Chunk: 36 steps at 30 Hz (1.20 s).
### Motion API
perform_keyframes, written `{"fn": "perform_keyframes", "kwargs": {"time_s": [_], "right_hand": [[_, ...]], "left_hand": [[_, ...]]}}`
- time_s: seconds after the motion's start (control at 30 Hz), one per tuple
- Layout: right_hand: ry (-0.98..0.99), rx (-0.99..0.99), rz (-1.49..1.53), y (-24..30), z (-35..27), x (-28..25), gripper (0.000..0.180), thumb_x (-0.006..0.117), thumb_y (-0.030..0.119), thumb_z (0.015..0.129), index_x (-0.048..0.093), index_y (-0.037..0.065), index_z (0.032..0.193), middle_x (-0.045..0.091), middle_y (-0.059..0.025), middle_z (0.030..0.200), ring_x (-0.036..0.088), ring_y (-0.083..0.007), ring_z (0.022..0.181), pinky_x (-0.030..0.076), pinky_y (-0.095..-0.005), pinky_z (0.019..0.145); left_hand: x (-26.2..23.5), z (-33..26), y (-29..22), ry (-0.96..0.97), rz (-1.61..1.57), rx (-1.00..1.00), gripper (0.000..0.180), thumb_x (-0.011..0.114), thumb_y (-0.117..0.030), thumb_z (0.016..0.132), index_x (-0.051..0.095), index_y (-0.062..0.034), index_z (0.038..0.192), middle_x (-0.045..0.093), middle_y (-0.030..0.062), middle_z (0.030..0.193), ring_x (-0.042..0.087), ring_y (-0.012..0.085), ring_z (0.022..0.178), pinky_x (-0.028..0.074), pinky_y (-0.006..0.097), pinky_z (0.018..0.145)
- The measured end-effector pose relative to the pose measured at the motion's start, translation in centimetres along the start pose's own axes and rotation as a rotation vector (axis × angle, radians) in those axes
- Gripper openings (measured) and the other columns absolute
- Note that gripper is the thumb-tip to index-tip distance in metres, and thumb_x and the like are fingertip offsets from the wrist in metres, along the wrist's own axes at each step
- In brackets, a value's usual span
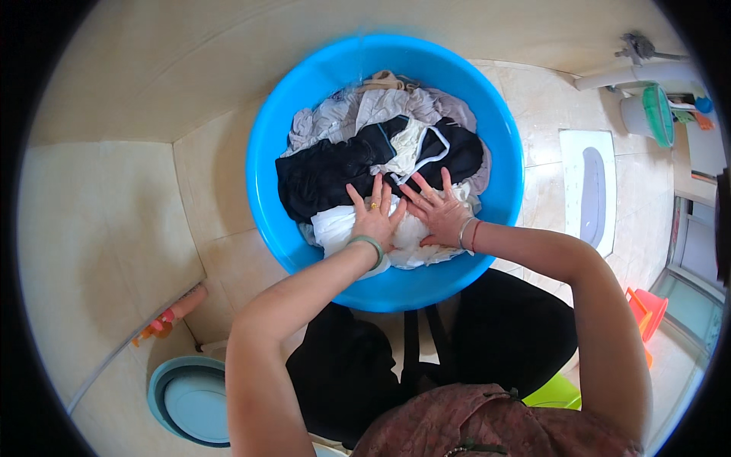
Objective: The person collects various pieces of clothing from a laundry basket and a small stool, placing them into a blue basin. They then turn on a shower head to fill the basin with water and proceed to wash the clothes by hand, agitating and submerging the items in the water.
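Both hands flat on laundry in blue basin.

Left hand (375, 215) and right hand (438, 209) sit side by side, fingers spread, palms pressed down on the white cloth (339, 228) at the near edge of the clothes pile; nothing pinched. Black garment (327, 171) lies just beyond the fingertips, far-left of the hands, touching the white cloth. Grey-white clothes (358, 110) heap at the far side. All inside the round blue basin (266, 152) on the tiled floor. Smaller light-blue basin (183, 400) near-left, well apart. Pink bottle (171, 312) lies left by the wall.
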State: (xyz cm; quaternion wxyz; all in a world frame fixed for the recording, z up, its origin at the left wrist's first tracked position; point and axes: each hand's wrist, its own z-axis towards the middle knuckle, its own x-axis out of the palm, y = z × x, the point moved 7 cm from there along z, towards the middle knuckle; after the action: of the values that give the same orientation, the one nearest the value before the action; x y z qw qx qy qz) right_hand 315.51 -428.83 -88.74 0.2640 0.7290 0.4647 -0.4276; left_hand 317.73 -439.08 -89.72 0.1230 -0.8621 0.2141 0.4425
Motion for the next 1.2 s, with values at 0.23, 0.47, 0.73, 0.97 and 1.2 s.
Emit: {"fn": "perform_keyframes", "kwargs": {"time_s": [0.23, 0.47, 0.73, 0.97, 1.2], "right_hand": [[-0.325, 0.011, 0.243, -4.6, -3.9, -3.8, 0.054, 0.07, 0.015, 0.074, 0.057, 0.01, 0.126, 0.049, -0.0054, 0.139, 0.041, -0.0238, 0.132, 0.035, -0.0464, 0.1], [-0.476, 0.113, 0.185, -4.7, -4.1, -4.7, 0.026, 0.065, 0.008, 0.072, 0.062, 0.011, 0.097, 0.056, -0.0044, 0.115, 0.048, -0.0227, 0.118, 0.039, -0.0413, 0.089], [-0.759, 0.296, 1.331, -8.4, -7.5, -11.3, 0.013, 0.06, 0.0, 0.085, 0.05, 0.008, 0.09, 0.052, -0.0001, 0.085, 0.05, -0.009, 0.075, 0.041, -0.0243, 0.066], [-1.027, -0.006, 1.621, -9.0, -8.7, -24.1, 0.014, 0.058, 0.002, 0.089, 0.05, 0.01, 0.096, 0.048, 0.005, 0.09, 0.046, -0.0048, 0.084, 0.038, -0.0212, 0.073], [-0.835, -0.084, 0.5, -10.1, -1.3, -18.2, 0.01, 0.058, 0.0, 0.086, 0.057, 0.01, 0.086, 0.061, -0.0026, 0.101, 0.056, -0.0183, 0.102, 0.045, -0.035, 0.087]], "left_hand": [[-1.5, -1.6, 0.6, -0.152, -0.085, 0.054, 0.091, 0.071, -0.058, 0.074, 0.036, -0.0201, 0.148, 0.019, 0.022, 0.158, 0.0, 0.0409, 0.149, 0.005, 0.079, 0.104], [-0.9, -4.9, -1.9, -0.46, -0.194, 0.154, 0.044, 0.067, -0.025, 0.081, 0.059, -0.0204, 0.124, 0.037, 0.0165, 0.15, 0.034, 0.0336, 0.138, 0.03, 0.054, 0.104], [-5.9, -9.7, -0.6, -0.414, -0.79, 0.233, 0.048, 0.075, -0.02, 0.076, 0.054, -0.011, 0.118, 0.051, 0.0115, 0.133, 0.053, 0.0312, 0.115, 0.043, 0.042, 0.093], [-7.8, -5.7, 6.9, -0.752, -1.398, -0.032, 0.103, 0.081, -0.036, 0.077, 0.016, -0.0142, 0.154, 0.03, 0.0184, 0.151, 0.057, 0.027, 0.113, 0.052, 0.04, 0.091], [-8.4, -2.5, 13.7, -0.758, -2.444, 0.119, 0.052, 0.05, 0.0, 0.088, 0.042, -0.0155, 0.137, 0.051, 0.0092, 0.132, 0.052, 0.0276, 0.123, 0.043, 0.048, 0.104]]}}
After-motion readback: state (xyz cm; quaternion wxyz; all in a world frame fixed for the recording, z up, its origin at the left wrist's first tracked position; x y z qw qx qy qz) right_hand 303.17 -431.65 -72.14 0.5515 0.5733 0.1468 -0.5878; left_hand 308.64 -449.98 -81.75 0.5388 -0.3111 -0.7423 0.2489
